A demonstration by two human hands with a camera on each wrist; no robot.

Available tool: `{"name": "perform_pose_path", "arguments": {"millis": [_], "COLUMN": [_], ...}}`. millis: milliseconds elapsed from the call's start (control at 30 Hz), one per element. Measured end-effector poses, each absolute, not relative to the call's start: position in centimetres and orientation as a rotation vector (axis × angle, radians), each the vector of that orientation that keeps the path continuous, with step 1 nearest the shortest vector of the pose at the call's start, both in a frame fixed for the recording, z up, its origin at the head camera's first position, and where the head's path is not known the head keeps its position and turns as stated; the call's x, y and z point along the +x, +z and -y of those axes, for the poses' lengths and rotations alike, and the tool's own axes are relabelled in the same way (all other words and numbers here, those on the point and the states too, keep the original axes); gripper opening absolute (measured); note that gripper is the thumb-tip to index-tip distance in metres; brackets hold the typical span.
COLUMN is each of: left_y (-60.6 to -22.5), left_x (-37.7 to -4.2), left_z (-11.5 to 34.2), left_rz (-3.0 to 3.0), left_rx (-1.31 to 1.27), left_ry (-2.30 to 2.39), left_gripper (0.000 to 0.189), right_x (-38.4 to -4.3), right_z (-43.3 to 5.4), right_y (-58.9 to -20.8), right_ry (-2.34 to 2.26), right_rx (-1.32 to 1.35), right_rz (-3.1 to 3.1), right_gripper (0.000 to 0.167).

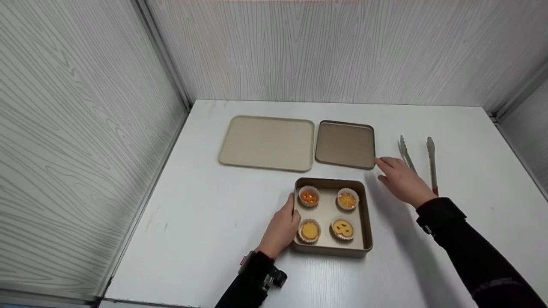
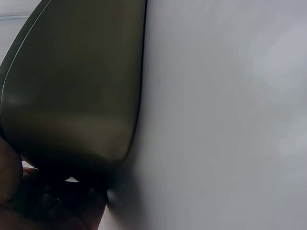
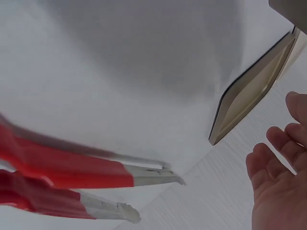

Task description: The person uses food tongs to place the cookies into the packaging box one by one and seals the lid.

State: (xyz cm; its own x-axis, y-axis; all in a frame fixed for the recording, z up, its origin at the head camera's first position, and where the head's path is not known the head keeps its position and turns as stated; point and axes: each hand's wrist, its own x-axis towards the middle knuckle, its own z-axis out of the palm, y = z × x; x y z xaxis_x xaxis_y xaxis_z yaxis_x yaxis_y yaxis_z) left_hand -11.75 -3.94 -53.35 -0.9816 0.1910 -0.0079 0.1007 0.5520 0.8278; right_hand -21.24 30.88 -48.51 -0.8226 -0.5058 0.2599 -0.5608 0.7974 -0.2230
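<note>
My left hand (image 1: 280, 226) grips the left wall of a deep, square, bronze-coloured baking pan (image 1: 329, 251). In the left wrist view its fingers lie at a lower corner of the pan's outer wall (image 2: 72, 86). Inside the pan sit several small tarts in white paper cups: an orange-red one (image 1: 309, 197), yellow ones (image 1: 347, 200), and one with dark marks on top (image 1: 343, 229). My right hand (image 1: 402, 182) is held with fingers extended and nothing in it. Its fingertips are right at the near right corner of a shallow square tray (image 1: 346, 145).
A larger beige rectangular tray (image 1: 267, 143) lies left of the square tray. Metal tongs (image 1: 431, 160) with red handles (image 3: 86, 167) lie spread apart on the white table (image 1: 192, 222), partly behind my right hand. Grained panels (image 1: 278, 55) rise around the table.
</note>
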Motion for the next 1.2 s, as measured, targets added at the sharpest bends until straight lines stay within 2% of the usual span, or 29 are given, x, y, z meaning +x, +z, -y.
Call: {"name": "perform_pose_path", "arguments": {"millis": [233,567,700,1033,1200], "left_y": [-53.2,-53.3,-53.2,-53.1,-53.1], "left_x": [-11.6,-11.7,-11.8,-12.0,-12.1], "left_z": [3.9,3.8,3.8,3.6,3.5], "left_rz": [-2.689,-2.694,-2.704,-2.711,-2.715], "left_rx": [0.256,0.254,0.247,0.244,0.243], "left_ry": [1.415,1.381,1.369,1.366,1.358], "left_gripper": [0.059,0.06,0.06,0.061,0.06], "right_x": [-22.8,-23.7,-23.8,-23.5,-23.5], "right_z": [-28.4,-26.8,-26.7,-26.8,-27.2], "right_y": [-49.0,-49.8,-50.2,-51.2,-51.6], "right_ry": [0.418,0.328,0.275,0.192,0.124], "right_rx": [0.991,0.978,0.976,0.883,0.819], "right_rz": [2.91,2.998,2.949,2.822,2.84], "right_gripper": [0.053,0.053,0.045,0.009,0.006]}}
